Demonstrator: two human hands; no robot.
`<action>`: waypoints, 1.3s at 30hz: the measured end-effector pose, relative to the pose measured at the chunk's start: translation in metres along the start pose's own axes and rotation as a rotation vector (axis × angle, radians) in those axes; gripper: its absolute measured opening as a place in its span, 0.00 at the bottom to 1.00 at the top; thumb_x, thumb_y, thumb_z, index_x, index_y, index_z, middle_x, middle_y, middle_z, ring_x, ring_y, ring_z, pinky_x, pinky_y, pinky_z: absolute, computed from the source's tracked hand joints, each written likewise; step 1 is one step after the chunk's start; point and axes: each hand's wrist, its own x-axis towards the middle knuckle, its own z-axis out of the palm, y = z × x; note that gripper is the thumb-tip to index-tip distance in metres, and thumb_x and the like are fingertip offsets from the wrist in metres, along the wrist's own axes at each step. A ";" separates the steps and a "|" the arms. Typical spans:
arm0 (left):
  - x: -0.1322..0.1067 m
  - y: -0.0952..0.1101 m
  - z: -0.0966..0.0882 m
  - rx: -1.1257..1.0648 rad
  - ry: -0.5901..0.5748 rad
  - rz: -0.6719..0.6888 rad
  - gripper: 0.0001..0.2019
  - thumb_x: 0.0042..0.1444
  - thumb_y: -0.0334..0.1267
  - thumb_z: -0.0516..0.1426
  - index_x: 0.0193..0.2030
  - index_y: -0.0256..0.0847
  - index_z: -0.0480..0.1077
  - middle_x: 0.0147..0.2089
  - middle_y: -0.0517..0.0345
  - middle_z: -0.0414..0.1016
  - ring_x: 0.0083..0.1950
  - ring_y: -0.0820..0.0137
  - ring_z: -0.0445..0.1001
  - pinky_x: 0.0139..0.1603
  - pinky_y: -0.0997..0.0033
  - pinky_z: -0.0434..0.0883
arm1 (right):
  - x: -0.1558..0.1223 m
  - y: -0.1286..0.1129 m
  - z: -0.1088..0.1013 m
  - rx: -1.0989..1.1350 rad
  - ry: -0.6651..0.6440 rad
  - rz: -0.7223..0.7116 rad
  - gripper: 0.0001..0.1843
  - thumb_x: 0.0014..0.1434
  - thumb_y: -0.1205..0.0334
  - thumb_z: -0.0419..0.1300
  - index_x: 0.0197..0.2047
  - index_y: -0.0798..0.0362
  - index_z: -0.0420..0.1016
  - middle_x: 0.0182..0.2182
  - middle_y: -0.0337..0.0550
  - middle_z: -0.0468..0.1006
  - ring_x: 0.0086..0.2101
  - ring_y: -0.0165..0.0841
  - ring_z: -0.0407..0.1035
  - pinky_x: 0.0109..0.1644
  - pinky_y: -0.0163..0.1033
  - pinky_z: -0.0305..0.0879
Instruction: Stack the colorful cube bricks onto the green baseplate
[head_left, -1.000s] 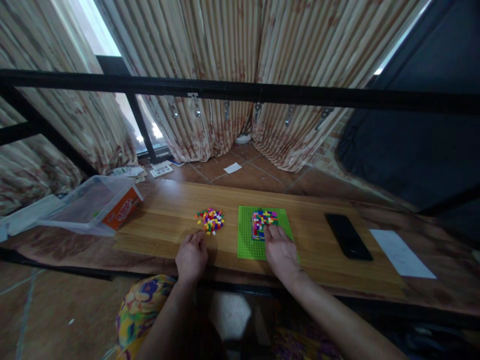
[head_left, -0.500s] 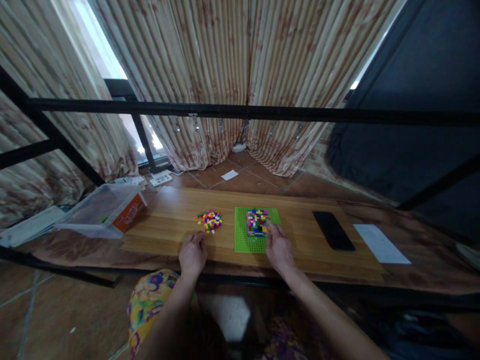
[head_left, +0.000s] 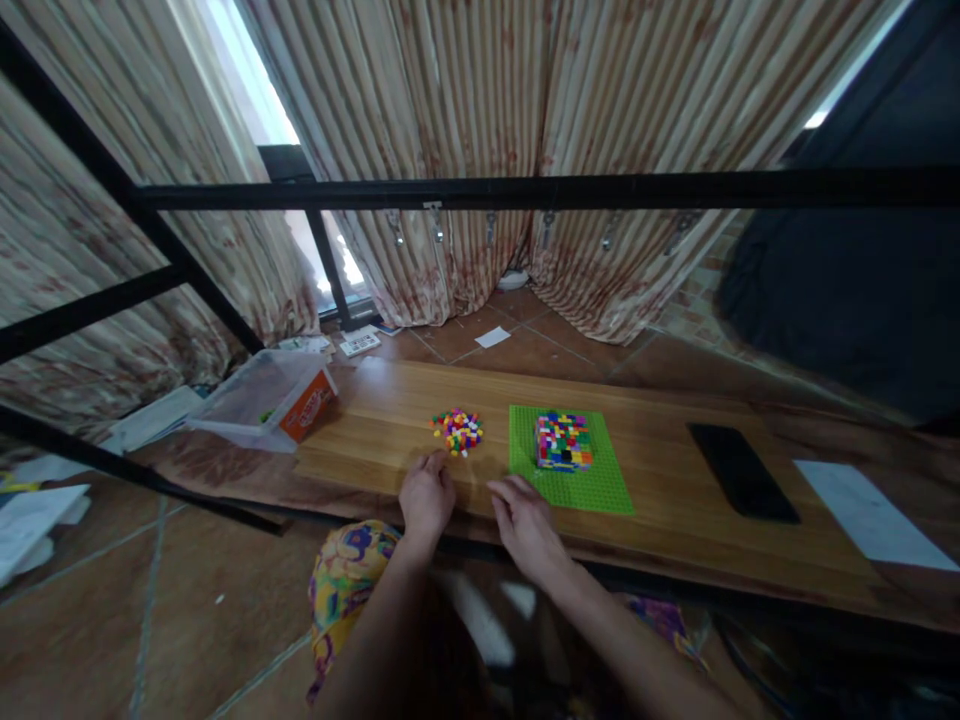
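Note:
My left hand is at the near side of a loose pile of small coloured toy bricks, its fingers curled together. Whatever it may hold is too small to make out. To the right, my right hand hovers over the table's front edge, fingers half bent and the thumb a little apart, with nothing visible between them. A green baseplate lies just beyond it. On the plate stands a block built of many-coloured bricks, which neither hand touches.
The wooden tabletop carries a black phone-like slab at the right, with a white sheet beyond it. At the left end sits a clear plastic bin with an orange label. A black metal rail crosses behind the table.
My right hand has left the brick block and come left and nearer, close to my left hand. My left hand stays by the pile. The whole view has shifted, with the table further right.

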 end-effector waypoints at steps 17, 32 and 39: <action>0.003 0.000 0.000 -0.016 -0.054 -0.005 0.14 0.60 0.32 0.50 0.49 0.46 0.71 0.43 0.55 0.74 0.45 0.67 0.72 0.45 0.71 0.66 | 0.098 -0.009 0.037 -0.272 -0.231 -0.008 0.14 0.62 0.68 0.52 0.45 0.51 0.76 0.46 0.48 0.73 0.50 0.38 0.64 0.54 0.40 0.61; 0.003 0.000 0.000 0.008 -0.045 0.003 0.16 0.61 0.33 0.49 0.52 0.44 0.72 0.45 0.53 0.75 0.46 0.66 0.74 0.47 0.69 0.67 | 0.099 -0.013 0.035 -0.252 -0.172 -0.025 0.10 0.64 0.67 0.52 0.42 0.52 0.75 0.44 0.47 0.75 0.47 0.37 0.65 0.50 0.39 0.63; 0.003 -0.001 0.002 0.001 -0.018 0.007 0.16 0.61 0.34 0.49 0.52 0.43 0.72 0.46 0.52 0.76 0.46 0.65 0.74 0.48 0.68 0.69 | 0.051 -0.015 -0.001 0.267 0.092 0.086 0.08 0.63 0.62 0.54 0.38 0.50 0.75 0.35 0.41 0.78 0.36 0.32 0.71 0.43 0.36 0.66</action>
